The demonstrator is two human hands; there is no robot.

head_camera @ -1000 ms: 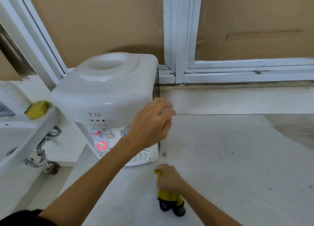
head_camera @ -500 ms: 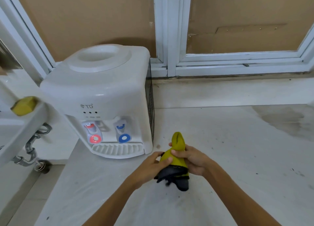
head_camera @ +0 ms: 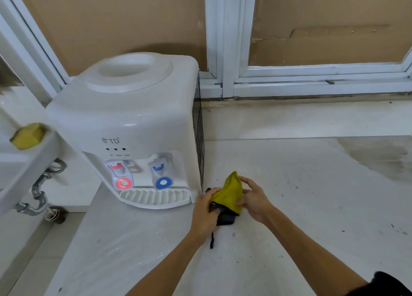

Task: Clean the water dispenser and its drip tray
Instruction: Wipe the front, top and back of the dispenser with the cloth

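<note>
A white tabletop water dispenser [head_camera: 124,113] stands at the left on a pale counter, with a red tap [head_camera: 121,179] and a blue tap [head_camera: 161,177] above its slotted drip tray [head_camera: 153,198]. Just right of the tray, both hands hold a yellow and black cloth [head_camera: 230,193] above the counter. My left hand [head_camera: 206,211] grips its dark lower left part. My right hand [head_camera: 253,198] pinches its yellow right side. A black strap hangs down from the cloth.
A white sink [head_camera: 20,171] with a yellow sponge [head_camera: 27,135] on its rim and grey pipes beneath sits at the far left. White window frames and brown cardboard [head_camera: 323,23] back the counter [head_camera: 312,206]. A dark stain marks the counter's far right.
My left hand left the dispenser's side and came down to the cloth. My right hand lifted the cloth off the counter, and both hands now hold it nearer the drip tray.
</note>
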